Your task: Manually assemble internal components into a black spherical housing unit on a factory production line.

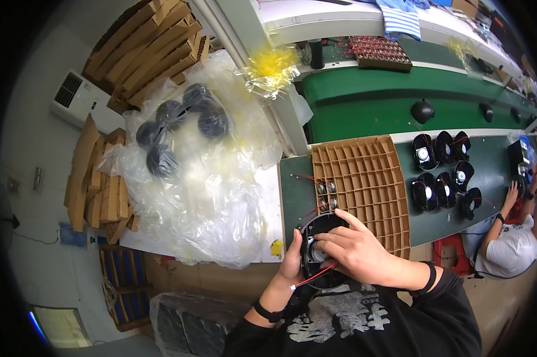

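Observation:
Close to my body, my left hand (291, 260) grips a round black housing (327, 222) by its left side, with the thumb up along the rim. My right hand (359, 249) reaches over it from the right, fingers bent into the housing. Its fingertips press on a small round silver speaker (318, 253) seated inside, partly hidden beneath them. A red-and-black wire (313, 278) with a white plug hangs over the near rim. Just beyond, a cardboard divider tray (363, 178) holds several small speakers (327, 188) in its left cells.
Several black housings with speakers (425, 191) stand on the dark green bench to the right. Behind runs a green conveyor belt (369, 98) carrying a few black shells. At left, clear plastic bags (221, 196) cover black round parts. A co-worker (509, 247) sits far right.

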Motion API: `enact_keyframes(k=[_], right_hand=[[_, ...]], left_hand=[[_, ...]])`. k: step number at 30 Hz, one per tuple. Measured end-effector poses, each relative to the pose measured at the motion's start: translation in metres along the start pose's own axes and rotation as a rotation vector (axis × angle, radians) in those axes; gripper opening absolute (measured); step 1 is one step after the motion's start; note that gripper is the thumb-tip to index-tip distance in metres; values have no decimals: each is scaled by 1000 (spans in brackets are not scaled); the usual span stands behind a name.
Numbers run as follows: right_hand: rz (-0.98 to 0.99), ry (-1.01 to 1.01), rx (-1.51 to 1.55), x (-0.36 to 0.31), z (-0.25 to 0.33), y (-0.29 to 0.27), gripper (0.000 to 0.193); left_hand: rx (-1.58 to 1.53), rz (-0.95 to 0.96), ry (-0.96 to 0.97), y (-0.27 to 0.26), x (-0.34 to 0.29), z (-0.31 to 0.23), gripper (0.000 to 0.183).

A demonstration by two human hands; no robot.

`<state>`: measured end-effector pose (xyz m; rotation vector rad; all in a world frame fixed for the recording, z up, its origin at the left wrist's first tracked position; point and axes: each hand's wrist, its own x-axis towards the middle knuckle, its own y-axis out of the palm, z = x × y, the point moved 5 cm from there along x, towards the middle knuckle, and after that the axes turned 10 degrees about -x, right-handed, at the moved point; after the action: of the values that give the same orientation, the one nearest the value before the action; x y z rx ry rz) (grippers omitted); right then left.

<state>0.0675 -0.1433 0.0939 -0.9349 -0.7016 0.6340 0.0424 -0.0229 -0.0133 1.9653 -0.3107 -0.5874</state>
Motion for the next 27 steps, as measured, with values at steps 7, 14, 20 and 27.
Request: enact_keyframes(k=[7,14,20,27], right_hand=[[-30,-21,77,1,-8,-22,39],[-117,347,210,-34,-66,-48,30],[148,437,376,-75,-84,-5,28],[-110,812,376,-179,-136,-18,28]], left_hand=[[-12,-31,-9,11,8,-1,69],[-64,12,-252,10,17,20,75],[94,-10,-442,-3,31,53,75],[280,-67,-439,3,57,63,71]])
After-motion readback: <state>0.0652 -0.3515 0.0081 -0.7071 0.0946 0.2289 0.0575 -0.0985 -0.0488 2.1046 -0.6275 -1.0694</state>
